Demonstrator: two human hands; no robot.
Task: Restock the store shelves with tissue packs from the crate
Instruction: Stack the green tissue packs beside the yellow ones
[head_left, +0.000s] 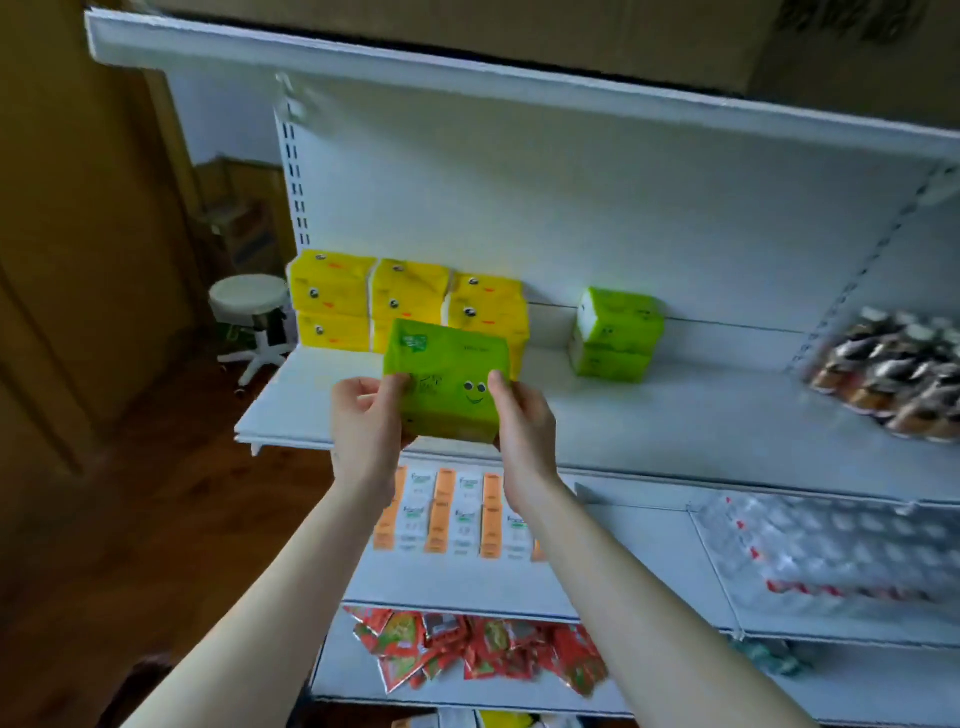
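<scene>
At the front edge of the middle shelf (675, 415): green tissue pack (447, 387) is off the board and held two-handed, in front of the yellow packs (405, 301). Can't tell if its bottom edge touches the shelf lip.

Grip: left hand (363, 421) pinches the left end, thumb on the front face, fingers behind. Right hand (522, 426) does the same on the right end. Both are closed on the pack, nothing else in either.

Why, as I read it:
- holding both ends keeps a soft pack square and level for sliding in
- printed face is towards the aisle, so it's already oriented for display
- yellow packs are grouped left in two layers, and the green stack (615, 332) stands two high further right with bare shelf between. Colours are sorted, so this one probably belongs beside or on the green stack, not where it hovers.

Pack look: lime-green plastic wrap, soft rectangular block, cartoon eyes and smile low on the right of the face, a pale logo top left. Small print is too blurred to read.

Crate not in view.
</scene>
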